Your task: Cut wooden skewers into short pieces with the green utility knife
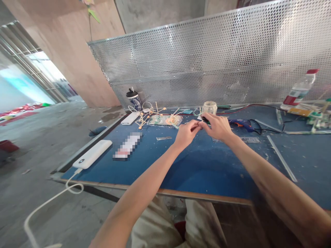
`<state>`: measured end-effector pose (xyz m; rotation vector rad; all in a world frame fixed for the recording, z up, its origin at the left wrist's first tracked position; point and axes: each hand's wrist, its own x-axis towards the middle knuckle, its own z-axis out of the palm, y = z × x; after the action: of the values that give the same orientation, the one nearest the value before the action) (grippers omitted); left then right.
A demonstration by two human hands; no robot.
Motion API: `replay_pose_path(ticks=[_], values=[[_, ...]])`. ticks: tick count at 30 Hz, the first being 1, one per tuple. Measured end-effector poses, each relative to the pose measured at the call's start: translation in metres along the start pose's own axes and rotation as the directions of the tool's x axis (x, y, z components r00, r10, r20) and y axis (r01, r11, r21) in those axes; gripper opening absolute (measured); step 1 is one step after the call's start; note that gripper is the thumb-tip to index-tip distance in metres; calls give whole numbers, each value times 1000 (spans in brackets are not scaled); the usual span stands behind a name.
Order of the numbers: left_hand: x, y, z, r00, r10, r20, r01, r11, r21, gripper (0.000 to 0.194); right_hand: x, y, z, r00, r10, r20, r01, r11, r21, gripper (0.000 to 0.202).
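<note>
My left hand [186, 132] and my right hand [218, 125] meet above the far middle of the blue table, fingertips pinched together. Something small and dark shows by the right fingers, but its kind is hidden. Just behind them stands an open glass jar [210, 107]. Right of my right hand lies a blue glue gun [243, 125] with an orange trigger. To the left of my left hand are a clear plastic packet [164, 120] of small parts and a flat metal strip [163, 138].
A perforated metal screen [207, 62] rises behind the table. At left lie a white power bank [93, 154] with a cable, a blurred-out phone [128, 146] and another white box [130, 118]. A lidded cup [134, 100] stands far left; a red-capped bottle [300, 90] stands far right.
</note>
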<state>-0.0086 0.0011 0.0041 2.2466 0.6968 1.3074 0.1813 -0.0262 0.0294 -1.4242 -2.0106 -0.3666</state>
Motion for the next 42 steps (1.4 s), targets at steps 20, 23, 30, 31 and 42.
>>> replay_pose_path(ticks=[20, 23, 30, 31, 42], values=[[3, -2, 4, 999, -43, 25, 45, 996, -81, 20, -1, 21, 12, 998, -22, -60, 23, 1000, 22, 45], [4, 0, 6, 998, -59, 4, 59, 991, -118, 25, -2, 25, 11, 995, 10, -94, -7, 999, 37, 50], [5, -4, 3, 999, -40, 7, 40, 996, -77, 28, -2, 21, 10, 996, 31, -81, -27, 999, 47, 49], [5, -3, 2, 999, -33, 11, 34, 998, -56, 29, -1, 20, 11, 997, 25, -73, -22, 999, 49, 49], [3, 8, -1, 996, 24, 84, -31, 996, 85, 30, -2, 20, 12, 999, -34, -22, 35, 999, 36, 46]])
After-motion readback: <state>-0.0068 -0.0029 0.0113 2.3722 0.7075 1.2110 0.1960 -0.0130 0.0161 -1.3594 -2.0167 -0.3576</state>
